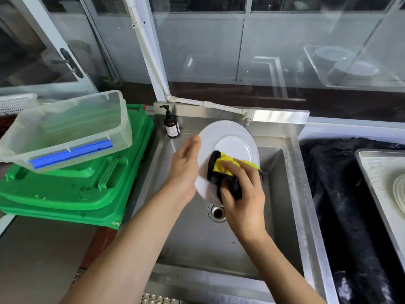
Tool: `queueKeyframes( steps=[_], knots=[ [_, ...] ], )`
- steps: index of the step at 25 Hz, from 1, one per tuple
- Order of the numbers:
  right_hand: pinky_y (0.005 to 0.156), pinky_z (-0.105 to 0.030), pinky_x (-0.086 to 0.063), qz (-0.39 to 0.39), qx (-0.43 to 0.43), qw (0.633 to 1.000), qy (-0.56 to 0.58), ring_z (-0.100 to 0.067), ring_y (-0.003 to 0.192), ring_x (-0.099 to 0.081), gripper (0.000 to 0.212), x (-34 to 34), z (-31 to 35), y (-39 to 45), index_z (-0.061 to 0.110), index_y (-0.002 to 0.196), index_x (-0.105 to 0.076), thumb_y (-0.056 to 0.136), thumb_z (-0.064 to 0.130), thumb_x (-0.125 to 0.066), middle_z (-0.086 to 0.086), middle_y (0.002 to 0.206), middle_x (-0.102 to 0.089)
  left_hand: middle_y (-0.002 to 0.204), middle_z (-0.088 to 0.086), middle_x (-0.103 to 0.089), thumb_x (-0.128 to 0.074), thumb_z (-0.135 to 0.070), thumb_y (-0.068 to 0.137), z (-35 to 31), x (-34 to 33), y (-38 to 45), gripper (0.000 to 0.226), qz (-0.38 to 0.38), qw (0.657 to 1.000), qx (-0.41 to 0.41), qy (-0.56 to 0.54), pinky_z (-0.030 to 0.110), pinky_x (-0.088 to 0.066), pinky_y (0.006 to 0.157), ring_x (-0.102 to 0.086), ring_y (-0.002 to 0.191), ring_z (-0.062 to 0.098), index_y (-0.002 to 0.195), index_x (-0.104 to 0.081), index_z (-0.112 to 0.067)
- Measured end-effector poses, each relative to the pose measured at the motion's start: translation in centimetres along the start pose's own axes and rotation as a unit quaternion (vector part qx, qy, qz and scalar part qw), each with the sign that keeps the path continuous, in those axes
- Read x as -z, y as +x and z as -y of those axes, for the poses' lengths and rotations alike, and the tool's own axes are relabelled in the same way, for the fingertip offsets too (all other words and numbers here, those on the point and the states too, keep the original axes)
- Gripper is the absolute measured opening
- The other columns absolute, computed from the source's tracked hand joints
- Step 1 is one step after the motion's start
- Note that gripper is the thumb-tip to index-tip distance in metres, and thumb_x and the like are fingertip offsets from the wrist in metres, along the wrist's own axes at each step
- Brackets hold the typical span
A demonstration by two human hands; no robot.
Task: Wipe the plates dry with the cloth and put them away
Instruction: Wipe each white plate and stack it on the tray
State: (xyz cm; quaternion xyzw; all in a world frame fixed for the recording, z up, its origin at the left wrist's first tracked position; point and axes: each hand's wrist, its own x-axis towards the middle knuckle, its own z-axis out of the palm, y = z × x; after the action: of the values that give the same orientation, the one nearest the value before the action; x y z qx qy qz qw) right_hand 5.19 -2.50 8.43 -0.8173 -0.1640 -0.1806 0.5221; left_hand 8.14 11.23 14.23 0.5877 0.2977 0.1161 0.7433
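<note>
White plate (230, 141) stands tilted over the steel sink (285, 216), its left rim gripped by the left hand (184, 170), while the right hand (243, 194) presses a bunched yellow-and-black cloth (221, 170) against its face. Wiping looks midway and nothing is put away; more plates (399, 194) wait on the tray (372, 172) at far right.

A clear tub (65, 130) sits on green lids (72, 189) left of the sink (219, 244); a pump bottle (172, 125) stands at its back corner.

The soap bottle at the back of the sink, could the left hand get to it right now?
Probably not: the left hand holds the plate up, which also stands beside the soap bottle.
</note>
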Motion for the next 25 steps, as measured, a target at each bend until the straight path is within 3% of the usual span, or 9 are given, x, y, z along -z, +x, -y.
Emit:
queueKeyframes(
  steps=[4, 6, 9, 11, 14, 18, 20, 23, 25],
  knots=[
    [0.111, -0.034, -0.04, -0.033, -0.028, 0.999, 0.005, -0.016, 0.126, -0.052, 0.041, -0.5, 0.9, 3.6, 0.022, 0.127, -0.068, 0.088, 0.026, -0.057, -0.005, 0.127, -0.057, 0.089, -0.021, -0.075, -0.061, -0.04, 0.099, 0.7, -0.5, -0.7, 0.034, -0.003, 1.0, -0.001, 0.005, 0.048, -0.049, 0.107, -0.069, 0.108, 0.014, 0.074, -0.073, -0.059],
    [0.111, -0.032, -0.04, 0.007, 0.016, 1.0, -0.008, -0.015, 0.129, -0.051, 0.041, -0.7, 0.7, 0.8, 0.023, 0.129, -0.067, 0.089, 0.023, -0.06, -0.007, 0.13, -0.057, 0.082, -0.024, -0.075, -0.062, -0.041, 0.099, 0.4, -0.6, -0.3, 0.033, -0.014, 1.0, -0.002, -0.004, 0.046, -0.052, 0.104, -0.07, 0.094, 0.005, 0.073, -0.072, -0.06],
    [0.11, -0.025, -0.04, 0.045, 0.051, 0.998, -0.012, -0.014, 0.129, -0.053, 0.039, -0.7, 0.3, -2.1, 0.026, 0.128, -0.065, 0.09, 0.02, -0.061, -0.006, 0.132, -0.057, 0.081, -0.024, -0.075, -0.061, -0.04, 0.099, 0.4, -0.3, 0.2, 0.033, -0.014, 1.0, -0.011, -0.004, 0.04, -0.055, 0.098, -0.068, 0.096, 0.01, 0.073, -0.074, -0.057],
    [0.104, -0.017, -0.04, 0.001, -0.016, 1.0, 0.008, -0.001, 0.116, -0.054, 0.038, -1.0, -0.2, 0.7, 0.025, 0.125, -0.067, 0.088, 0.016, -0.061, 0.002, 0.122, -0.058, 0.077, -0.028, -0.073, -0.059, -0.039, 0.101, 1.1, 0.1, 0.3, 0.038, -0.008, 1.0, -0.005, 0.006, 0.032, -0.055, 0.092, -0.066, 0.093, 0.007, 0.071, -0.072, -0.059],
    [0.095, -0.007, -0.038, -0.065, -0.149, 0.987, 0.017, 0.007, 0.098, -0.055, 0.041, -0.5, 0.2, 5.6, 0.029, 0.123, -0.068, 0.088, 0.008, -0.062, 0.005, 0.114, -0.056, 0.082, -0.015, -0.072, -0.057, -0.04, 0.102, 1.8, 0.1, -0.2, 0.031, 0.015, 0.999, -0.006, 0.03, 0.04, -0.052, 0.091, -0.062, 0.09, 0.015, 0.077, -0.075, -0.047],
    [0.105, -0.028, -0.044, 0.016, -0.005, 1.0, -0.001, -0.015, 0.115, -0.059, 0.037, -0.3, 2.1, 5.9, 0.027, 0.121, -0.071, 0.087, 0.019, -0.059, 0.002, 0.12, -0.059, 0.076, -0.025, -0.071, -0.057, -0.037, 0.102, 1.2, 0.4, 0.3, 0.035, 0.017, 0.998, -0.025, 0.057, 0.033, -0.049, 0.087, -0.062, 0.086, 0.006, 0.078, -0.072, -0.057],
    [0.103, -0.025, -0.045, 0.081, 0.071, 0.994, -0.008, -0.017, 0.114, -0.06, 0.037, 0.0, 2.5, 7.9, 0.027, 0.12, -0.071, 0.086, 0.025, -0.056, 0.002, 0.12, -0.06, 0.077, -0.03, -0.071, -0.055, -0.031, 0.104, 1.4, 0.8, 0.3, 0.042, 0.038, 0.995, -0.044, 0.081, 0.026, -0.046, 0.085, -0.061, 0.079, -0.01, 0.079, -0.071, -0.061],
    [0.098, -0.018, -0.044, 0.066, 0.027, 0.997, -0.004, -0.01, 0.106, -0.061, 0.039, 0.9, 1.6, 10.6, 0.029, 0.119, -0.071, 0.084, 0.023, -0.054, 0.002, 0.114, -0.062, 0.075, -0.028, -0.069, -0.059, -0.036, 0.102, 1.3, 1.0, -0.1, 0.036, 0.05, 0.995, -0.053, 0.07, 0.023, -0.043, 0.08, -0.059, 0.072, -0.011, 0.077, -0.073, -0.056],
    [0.094, -0.021, -0.045, 0.018, -0.054, 0.998, -0.007, -0.015, 0.1, -0.062, 0.041, 2.0, -0.2, 10.8, 0.027, 0.119, -0.07, 0.083, 0.017, -0.055, -0.001, 0.111, -0.064, 0.082, -0.027, -0.073, -0.061, -0.037, 0.101, 0.8, 1.3, -0.2, 0.031, 0.035, 0.999, -0.024, 0.032, 0.024, -0.049, 0.088, -0.065, 0.084, -0.007, 0.078, -0.076, -0.051]
  ],
)
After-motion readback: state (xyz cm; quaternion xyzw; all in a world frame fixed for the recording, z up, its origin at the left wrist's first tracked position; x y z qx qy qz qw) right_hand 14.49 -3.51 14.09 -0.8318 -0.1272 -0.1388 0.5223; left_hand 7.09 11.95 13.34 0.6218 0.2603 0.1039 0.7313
